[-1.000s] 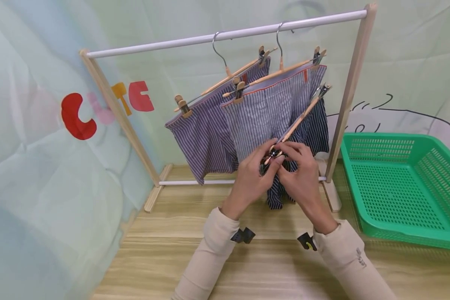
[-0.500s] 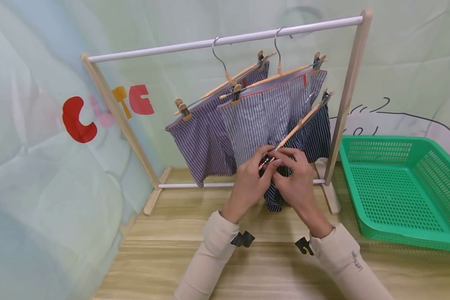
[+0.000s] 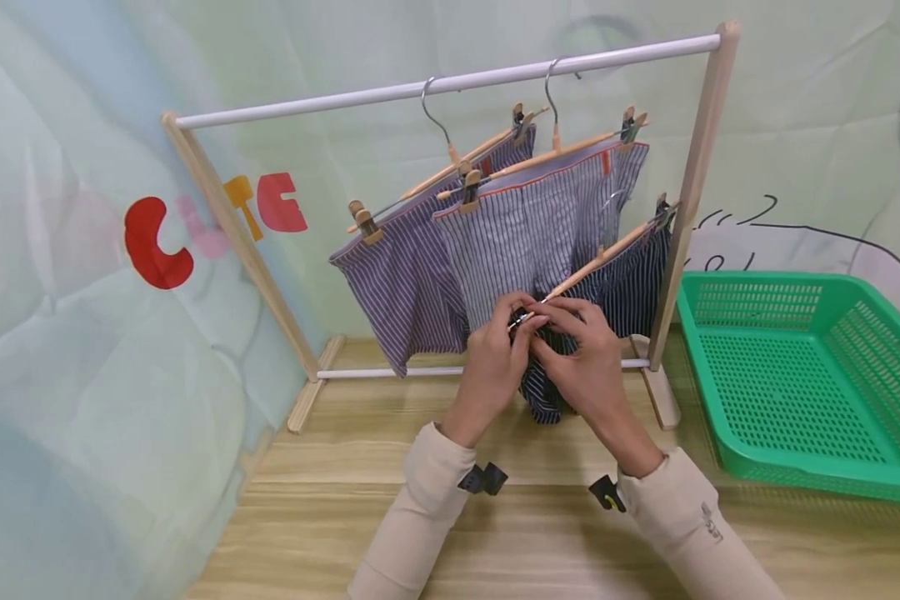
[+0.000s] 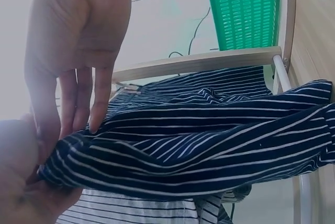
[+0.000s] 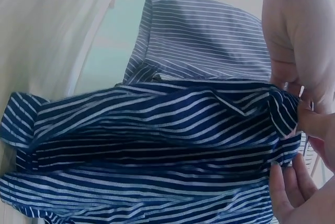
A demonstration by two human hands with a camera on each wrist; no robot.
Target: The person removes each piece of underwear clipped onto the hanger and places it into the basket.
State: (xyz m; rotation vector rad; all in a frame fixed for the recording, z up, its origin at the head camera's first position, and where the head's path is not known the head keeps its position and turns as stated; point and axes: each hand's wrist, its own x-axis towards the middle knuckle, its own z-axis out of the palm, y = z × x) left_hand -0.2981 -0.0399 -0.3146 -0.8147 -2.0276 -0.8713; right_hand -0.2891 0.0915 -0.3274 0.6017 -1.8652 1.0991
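Below the rack's bar, a third wooden clip hanger (image 3: 588, 273) slants down to the left in front of the hanging garments. Dark blue striped shorts (image 3: 633, 287) hang from its right-hand clip (image 3: 664, 210). My left hand (image 3: 489, 367) pinches the hanger's left clip (image 3: 520, 317). Close beside it, my right hand (image 3: 588, 358) pinches the waistband corner of these shorts under the hanger bar. Both legs of the dark shorts (image 5: 152, 114) drape down in the right wrist view. Fingers partly hide the clip's jaws.
Purple striped shorts (image 3: 412, 275) and light grey striped shorts (image 3: 510, 242) hang on clip hangers from the rack's white bar (image 3: 307, 101). A green plastic basket (image 3: 802, 392) stands right of the rack on the wooden table (image 3: 330, 517). A printed cloth (image 3: 67, 400) forms the backdrop.
Both hands have shifted slightly left and down with the held hanger. Its slant is flatter now, and its right end has dropped toward the rack's post, spreading the dark shorts wider.
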